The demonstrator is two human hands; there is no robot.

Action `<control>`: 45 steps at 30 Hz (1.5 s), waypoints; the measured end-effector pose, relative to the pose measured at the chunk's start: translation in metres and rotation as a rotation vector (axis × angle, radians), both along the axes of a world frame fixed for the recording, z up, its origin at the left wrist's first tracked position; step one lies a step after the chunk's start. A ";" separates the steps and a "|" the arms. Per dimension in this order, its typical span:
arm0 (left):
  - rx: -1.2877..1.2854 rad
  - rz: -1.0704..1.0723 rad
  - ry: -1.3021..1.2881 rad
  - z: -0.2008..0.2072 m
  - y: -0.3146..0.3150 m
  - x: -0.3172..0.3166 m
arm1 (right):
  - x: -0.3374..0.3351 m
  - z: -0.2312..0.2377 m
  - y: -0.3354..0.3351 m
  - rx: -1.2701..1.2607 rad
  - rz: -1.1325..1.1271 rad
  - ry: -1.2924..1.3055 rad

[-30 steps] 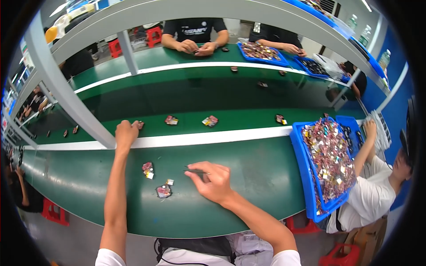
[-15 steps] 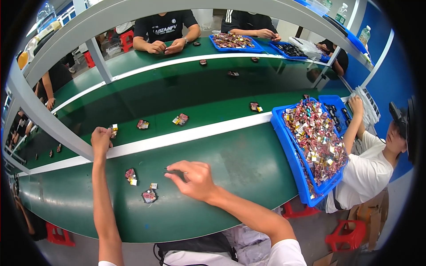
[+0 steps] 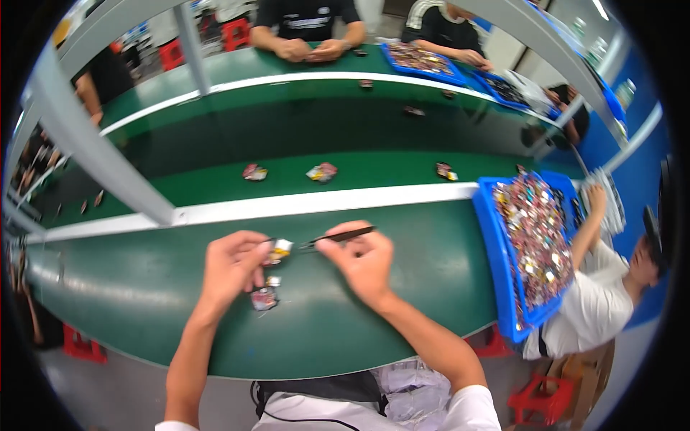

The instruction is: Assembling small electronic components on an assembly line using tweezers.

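A small yellow-and-white piece (image 3: 280, 251) is pinched between the thumb and fingers of the left hand (image 3: 231, 267), above the green table (image 3: 402, 316). Dark tweezers (image 3: 355, 233) are gripped in the right hand (image 3: 365, 263), their tips aimed at that piece and seemingly just short of it, though this is blurred. Below the left hand, a pinkish piece (image 3: 264, 299) is laid on the table, well apart from a heaped blue tray (image 3: 506, 287) at the right.

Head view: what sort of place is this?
Probably a factory assembly line: small parts spaced along a green conveyor-like surface, a heaped blue tray, and people working on both sides.
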State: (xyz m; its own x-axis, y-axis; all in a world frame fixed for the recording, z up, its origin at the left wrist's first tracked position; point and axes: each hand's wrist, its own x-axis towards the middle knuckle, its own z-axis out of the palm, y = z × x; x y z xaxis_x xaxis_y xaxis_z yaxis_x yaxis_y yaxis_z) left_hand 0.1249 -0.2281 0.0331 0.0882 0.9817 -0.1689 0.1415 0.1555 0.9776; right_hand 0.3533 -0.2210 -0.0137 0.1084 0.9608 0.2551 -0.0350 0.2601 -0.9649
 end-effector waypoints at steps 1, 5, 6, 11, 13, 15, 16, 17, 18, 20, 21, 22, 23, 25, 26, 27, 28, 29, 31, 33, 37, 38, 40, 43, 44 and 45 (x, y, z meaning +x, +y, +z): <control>-0.022 -0.004 -0.032 -0.004 -0.001 0.001 | 0.003 0.004 0.000 -0.064 0.025 0.058; -0.063 0.009 -0.127 -0.012 -0.014 -0.003 | 0.004 0.020 -0.002 -0.147 0.106 0.148; -0.050 -0.001 -0.129 -0.010 -0.016 -0.002 | 0.002 0.022 -0.005 -0.159 0.127 0.140; -0.014 0.047 -0.087 -0.009 -0.024 0.002 | -0.007 0.019 -0.017 0.019 0.197 -0.012; 0.034 0.043 -0.063 -0.013 -0.022 0.011 | -0.007 0.024 -0.025 0.030 0.203 -0.102; 0.139 -0.032 0.022 -0.020 -0.022 0.010 | -0.006 0.024 -0.029 0.032 0.200 -0.167; 0.133 -0.024 0.020 -0.022 -0.024 0.009 | -0.006 0.022 -0.030 0.038 0.195 -0.167; 0.173 -0.001 0.036 -0.024 -0.026 0.008 | -0.009 0.020 -0.029 0.033 0.199 -0.169; 0.217 0.009 0.042 -0.025 -0.025 0.010 | -0.010 0.018 -0.027 0.050 0.190 -0.164; 0.228 -0.001 0.039 -0.017 -0.026 0.012 | -0.010 0.017 -0.024 0.065 0.164 -0.172; 0.238 0.006 0.057 -0.015 -0.027 0.011 | -0.011 0.015 -0.023 0.052 0.169 -0.167; 0.235 -0.004 0.050 -0.018 -0.027 0.011 | -0.012 0.014 -0.023 0.040 0.174 -0.163; 0.289 -0.003 0.077 -0.022 -0.027 0.012 | -0.012 0.014 -0.023 0.037 0.168 -0.170; 0.340 -0.008 0.102 -0.024 -0.028 0.014 | -0.012 0.014 -0.022 0.045 0.152 -0.199; 0.353 0.007 0.101 -0.023 -0.028 0.015 | -0.011 0.013 -0.023 0.057 0.145 -0.224; 0.369 0.024 0.100 -0.023 -0.027 0.017 | -0.010 0.012 -0.023 0.055 0.140 -0.225; 0.368 0.020 0.099 -0.024 -0.027 0.018 | -0.009 0.012 -0.023 0.063 0.137 -0.241; 0.397 0.020 0.113 -0.025 -0.027 0.018 | -0.008 0.011 -0.023 0.072 0.134 -0.257; 0.423 0.017 0.129 -0.027 -0.028 0.021 | -0.008 0.011 -0.023 0.085 0.119 -0.269; 0.460 0.056 0.164 -0.029 -0.028 0.024 | -0.006 0.011 -0.023 0.099 0.102 -0.280; 0.439 0.027 0.139 -0.028 -0.030 0.029 | -0.004 0.011 -0.024 0.106 0.137 -0.291; 0.430 0.040 0.120 -0.029 -0.031 0.031 | -0.004 0.011 -0.025 0.056 0.155 -0.244; 0.421 0.051 0.102 -0.029 -0.032 0.034 | -0.002 0.014 -0.023 -0.054 0.197 -0.128; 0.445 0.039 0.099 -0.030 -0.031 0.036 | 0.005 0.012 -0.019 -0.209 0.262 0.033; 0.451 0.043 0.099 -0.031 -0.031 0.037 | 0.007 0.011 -0.019 -0.255 0.288 0.079; 0.456 0.049 0.102 -0.031 -0.032 0.038 | 0.008 0.010 -0.018 -0.256 0.286 0.080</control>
State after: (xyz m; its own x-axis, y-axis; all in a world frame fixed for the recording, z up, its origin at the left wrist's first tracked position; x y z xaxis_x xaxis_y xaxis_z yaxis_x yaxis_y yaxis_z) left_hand 0.1633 -0.2598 0.0023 0.0454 0.9603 0.2753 0.2436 -0.2779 0.9292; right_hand 0.3616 -0.2391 -0.0033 -0.1629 0.9866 0.0045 -0.1489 -0.0201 -0.9886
